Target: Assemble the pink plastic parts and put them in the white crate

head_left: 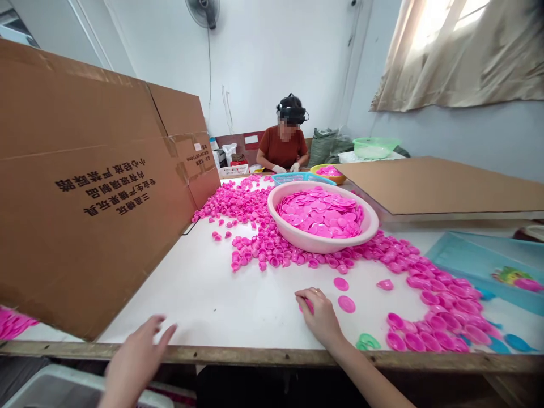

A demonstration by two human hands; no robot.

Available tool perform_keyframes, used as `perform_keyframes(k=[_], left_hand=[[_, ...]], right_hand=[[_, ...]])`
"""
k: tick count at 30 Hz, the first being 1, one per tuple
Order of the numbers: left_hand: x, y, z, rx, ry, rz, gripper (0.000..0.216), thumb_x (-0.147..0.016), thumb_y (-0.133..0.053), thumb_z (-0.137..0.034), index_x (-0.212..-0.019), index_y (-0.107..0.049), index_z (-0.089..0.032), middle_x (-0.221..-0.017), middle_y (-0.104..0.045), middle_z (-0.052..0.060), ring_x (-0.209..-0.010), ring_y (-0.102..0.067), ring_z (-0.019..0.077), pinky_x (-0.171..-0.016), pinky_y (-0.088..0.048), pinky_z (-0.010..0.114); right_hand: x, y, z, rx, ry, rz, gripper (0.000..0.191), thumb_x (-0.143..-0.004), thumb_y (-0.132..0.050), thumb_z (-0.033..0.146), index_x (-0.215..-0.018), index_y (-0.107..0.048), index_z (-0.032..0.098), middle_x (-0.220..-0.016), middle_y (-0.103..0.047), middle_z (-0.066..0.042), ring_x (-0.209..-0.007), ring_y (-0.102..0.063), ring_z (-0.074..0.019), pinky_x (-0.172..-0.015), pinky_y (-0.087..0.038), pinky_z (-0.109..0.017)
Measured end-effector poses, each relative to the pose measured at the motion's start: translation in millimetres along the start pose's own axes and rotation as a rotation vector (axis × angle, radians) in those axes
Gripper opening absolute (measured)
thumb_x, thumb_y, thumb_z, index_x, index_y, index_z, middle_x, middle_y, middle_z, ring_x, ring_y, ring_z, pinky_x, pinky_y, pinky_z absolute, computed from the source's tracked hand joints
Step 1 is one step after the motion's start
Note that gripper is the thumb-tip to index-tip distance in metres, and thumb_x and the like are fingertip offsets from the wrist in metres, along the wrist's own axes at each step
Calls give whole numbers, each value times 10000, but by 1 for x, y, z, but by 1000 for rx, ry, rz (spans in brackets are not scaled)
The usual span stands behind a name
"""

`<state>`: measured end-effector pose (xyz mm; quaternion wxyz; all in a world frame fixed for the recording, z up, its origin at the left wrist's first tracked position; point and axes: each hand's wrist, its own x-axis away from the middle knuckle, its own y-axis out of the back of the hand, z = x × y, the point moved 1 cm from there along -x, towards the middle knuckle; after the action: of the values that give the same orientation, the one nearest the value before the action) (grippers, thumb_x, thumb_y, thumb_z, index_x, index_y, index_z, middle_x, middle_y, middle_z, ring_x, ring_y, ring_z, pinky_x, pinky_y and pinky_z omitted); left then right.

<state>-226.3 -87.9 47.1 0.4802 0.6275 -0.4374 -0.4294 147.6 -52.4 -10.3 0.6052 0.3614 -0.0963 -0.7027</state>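
Step in hand, by the look of it: handling a single pink disc (306, 306), which is lying under the fingers of the right hand (318, 318), on the bare part of the worktop (238, 306). Right hand is bending its fingers over the disc, touching it; cannot tell whether they are pinching or only pressing. Left hand (138, 357) is hovering by the near edge, blurred, thumb and fingers standing apart, apparently holding nothing. Next move is probably calling for a fingertip under the disc's thin rim. Two loose discs (347, 304) are lying just right of that hand; pink cups (255, 249) are lying heaped around the pale basin (276, 224).
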Motion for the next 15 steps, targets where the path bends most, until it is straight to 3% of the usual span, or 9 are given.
perform_keyframes(k=[4,7,10,12,15], left_hand=[[-39,-36,-130,188,-333,-1,339,-793,-414,-362,-1096,-431,-211,-1035,-540,57,-941,-514,173,-783,-389,270],[-61,-64,-200,227,-383,43,422,-772,-461,-288,-1179,-377,-216,-1103,-484,89,-972,-485,205,-744,-393,286],[-70,-84,-223,288,-389,36,361,-765,-457,-241,-1122,-435,-189,-1039,-502,100,-934,-490,215,-738,-390,306],[-66,-90,-220,432,-447,71,275,-769,-440,-226,-1038,-481,-182,-935,-537,72,-877,-508,189,-734,-396,294],[-49,-90,-208,711,-548,249,202,-759,-452,-240,-951,-490,-188,-836,-561,27,-772,-530,141,-689,-416,248]], right_hand=[[2,6,-5,57,-74,-78,194,-823,-398,163,-822,-591,152,-798,-564,-65,-812,-492,-195,-739,-375,-293],[4,8,-2,187,-105,-55,221,-811,-398,137,-837,-618,148,-825,-556,-77,-817,-475,-199,-756,-359,-292],[7,11,1,334,-120,-16,203,-769,-487,167,-917,-625,164,-880,-544,-81,-834,-454,-213,-772,-338,-305],[9,11,1,404,-136,34,210,-749,-523,186,-932,-626,180,-884,-545,-78,-832,-447,-221,-766,-329,-312],[9,10,-2,400,-151,123,195,-738,-517,152,-896,-629,178,-877,-551,-77,-833,-456,-210,-761,-330,-296]])
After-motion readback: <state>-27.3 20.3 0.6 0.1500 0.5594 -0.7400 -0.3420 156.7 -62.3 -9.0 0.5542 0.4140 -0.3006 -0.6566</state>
